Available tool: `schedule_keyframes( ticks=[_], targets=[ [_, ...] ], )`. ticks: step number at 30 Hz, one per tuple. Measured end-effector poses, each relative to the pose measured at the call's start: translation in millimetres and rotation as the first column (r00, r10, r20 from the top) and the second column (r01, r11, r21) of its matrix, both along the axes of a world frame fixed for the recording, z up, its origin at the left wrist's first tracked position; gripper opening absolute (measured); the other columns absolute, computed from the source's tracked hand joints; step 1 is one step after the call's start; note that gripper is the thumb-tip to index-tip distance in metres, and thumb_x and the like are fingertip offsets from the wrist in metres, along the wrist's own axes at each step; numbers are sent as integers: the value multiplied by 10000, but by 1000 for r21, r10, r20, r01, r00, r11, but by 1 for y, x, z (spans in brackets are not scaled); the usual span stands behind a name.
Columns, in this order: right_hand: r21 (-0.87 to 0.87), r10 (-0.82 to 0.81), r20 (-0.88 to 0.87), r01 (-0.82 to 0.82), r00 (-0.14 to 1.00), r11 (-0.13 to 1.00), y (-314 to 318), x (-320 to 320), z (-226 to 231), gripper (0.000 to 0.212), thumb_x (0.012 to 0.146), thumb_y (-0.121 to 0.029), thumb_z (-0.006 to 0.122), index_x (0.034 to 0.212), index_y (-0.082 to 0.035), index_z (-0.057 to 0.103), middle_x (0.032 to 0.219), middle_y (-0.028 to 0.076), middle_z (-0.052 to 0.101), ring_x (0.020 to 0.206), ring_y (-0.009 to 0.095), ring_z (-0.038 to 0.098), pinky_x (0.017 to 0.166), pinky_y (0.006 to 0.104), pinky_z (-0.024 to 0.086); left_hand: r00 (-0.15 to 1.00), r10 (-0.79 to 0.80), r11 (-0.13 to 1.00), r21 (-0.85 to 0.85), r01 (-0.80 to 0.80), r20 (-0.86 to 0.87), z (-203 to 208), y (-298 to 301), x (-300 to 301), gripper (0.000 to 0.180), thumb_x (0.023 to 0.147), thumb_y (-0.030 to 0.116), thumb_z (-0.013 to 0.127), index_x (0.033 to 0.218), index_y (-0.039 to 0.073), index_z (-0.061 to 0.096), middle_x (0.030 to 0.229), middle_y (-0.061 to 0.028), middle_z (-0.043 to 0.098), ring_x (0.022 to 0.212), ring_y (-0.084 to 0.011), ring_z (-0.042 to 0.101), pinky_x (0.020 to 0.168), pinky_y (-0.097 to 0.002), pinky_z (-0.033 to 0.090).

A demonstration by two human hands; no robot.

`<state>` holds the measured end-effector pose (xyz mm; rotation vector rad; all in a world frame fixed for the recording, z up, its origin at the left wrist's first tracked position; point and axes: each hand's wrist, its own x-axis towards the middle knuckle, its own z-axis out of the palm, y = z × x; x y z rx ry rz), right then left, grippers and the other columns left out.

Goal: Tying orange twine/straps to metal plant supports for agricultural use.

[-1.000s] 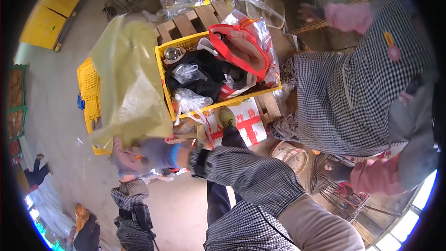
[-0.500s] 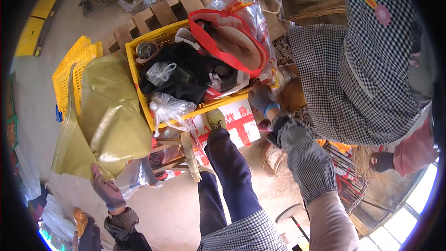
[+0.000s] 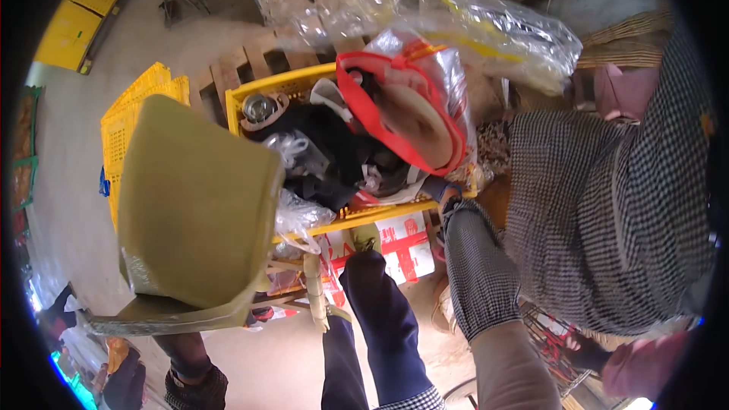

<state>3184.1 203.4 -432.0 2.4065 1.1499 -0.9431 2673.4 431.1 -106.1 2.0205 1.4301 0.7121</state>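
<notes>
Olive bag (image 3: 201, 197) is at the person's left, standing up stiffly, overlapping the near-left corner of the yellow crate (image 3: 372, 216) in view; can't tell if they touch. Left hand (image 3: 184, 353) is under the bag's lower edge. Its fingers are hidden, so can't tell if they pinch or are spread. Right hand (image 3: 440, 188) is at the crate's near-right corner, by the rim; fingers blurred and partly hidden, can't tell if they're curled on it.

Step in hand, my read: handling the bag left-handed, right hand at the crate. Next move calls for a sure left grip and watching the bag's edge against the crate.

Crate holds a red-trimmed bag (image 3: 406, 121), black cloth (image 3: 326, 133), a jar (image 3: 260, 108). A knotted plastic bag (image 3: 300, 212) sits at the near rim. White-and-red box (image 3: 406, 247) below. Clear plastic sheeting (image 3: 524, 38) beyond. Co-worker (image 3: 585, 212) in checks at right.
</notes>
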Motion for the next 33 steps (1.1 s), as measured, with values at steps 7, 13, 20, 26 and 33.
schedule_keyframes(
  ticks=[7, 13, 20, 26, 33],
  targets=[
    [15, -45, 24, 45, 999, 999, -7, 1, -25, 167, 805, -145, 583, 926, -56, 655, 878, 143, 667, 838, 313, 636, 762, 382, 480, 980, -47, 982, 170, 80, -191, 24, 16, 20, 600, 824, 321, 639, 1278, 16, 392, 1213, -186, 469, 1067, -316, 489, 915, -434, 388],
    [266, -191, 37, 174, 981, 948, 5, 16, -33, 167, 804, -135, 589, 931, -47, 653, 866, 136, 671, 825, 300, 642, 754, 372, 483, 835, -90, 828, 425, 366, -543, 48, 32, 57, 289, 873, 68, 545, 1148, -15, 516, 1081, -188, 560, 992, -345, 532, 828, -394, 450],
    [301, -436, -856, 953, 279, 19, -25, -24, 88, 61, 781, -42, 584, 805, -21, 636, 723, 29, 607, 637, 76, 536, 559, 219, 421, 974, -135, 949, 260, 181, -183, 86, 26, 166, 304, 901, 59, 452, 1183, -33, 517, 1136, -188, 558, 1041, -295, 531, 900, -344, 415],
    [282, -301, -944, 803, 134, -526, -94, -100, 268, 82, 793, -2, 533, 816, -33, 606, 746, 11, 583, 656, 69, 515, 597, 206, 413, 743, -444, 672, -364, 646, 500, 150, -31, 266, 479, 893, 157, 550, 1314, -2, 389, 1292, -147, 439, 1175, -203, 439, 954, -292, 382],
    [403, -213, -915, 750, 342, -524, -127, -247, 469, 135, 772, 27, 490, 820, 10, 615, 730, 6, 525, 676, 78, 497, 645, 196, 405, 705, -170, 400, -606, 688, 689, 142, -117, 143, 656, 859, 93, 598, 1396, 20, 229, 1368, -114, 313, 1202, -171, 382, 966, -251, 366]
  ],
)
